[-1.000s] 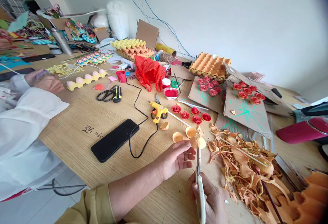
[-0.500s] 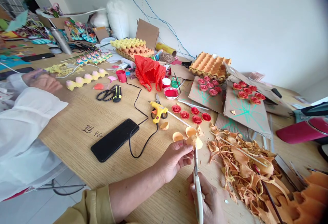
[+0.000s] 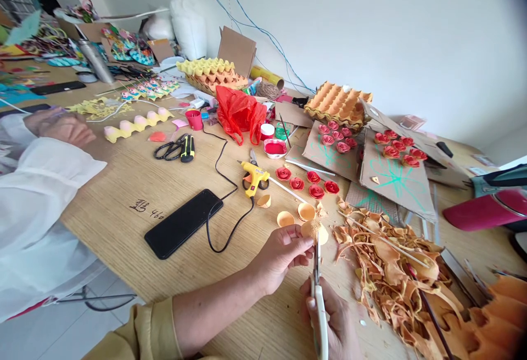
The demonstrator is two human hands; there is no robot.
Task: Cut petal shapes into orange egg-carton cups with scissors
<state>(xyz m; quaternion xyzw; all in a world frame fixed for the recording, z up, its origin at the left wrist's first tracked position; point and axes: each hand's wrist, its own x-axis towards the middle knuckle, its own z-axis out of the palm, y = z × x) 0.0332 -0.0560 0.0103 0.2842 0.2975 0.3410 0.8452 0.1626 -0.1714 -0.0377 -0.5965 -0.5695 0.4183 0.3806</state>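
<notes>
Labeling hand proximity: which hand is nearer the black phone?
Left. The left hand is right of the black phone; the right hand, holding scissors, is farther right and lower in frame.

The carton piece [image 3: 310, 229] is pale orange, the scissor handles [image 3: 321, 317] white

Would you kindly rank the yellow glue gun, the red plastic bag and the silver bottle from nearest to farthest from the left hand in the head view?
1. Yellow glue gun: beyond the left hand, slightly leftward.
2. Red plastic bag: farther back, behind the glue gun.
3. Silver bottle: far back, well to the left.
</notes>
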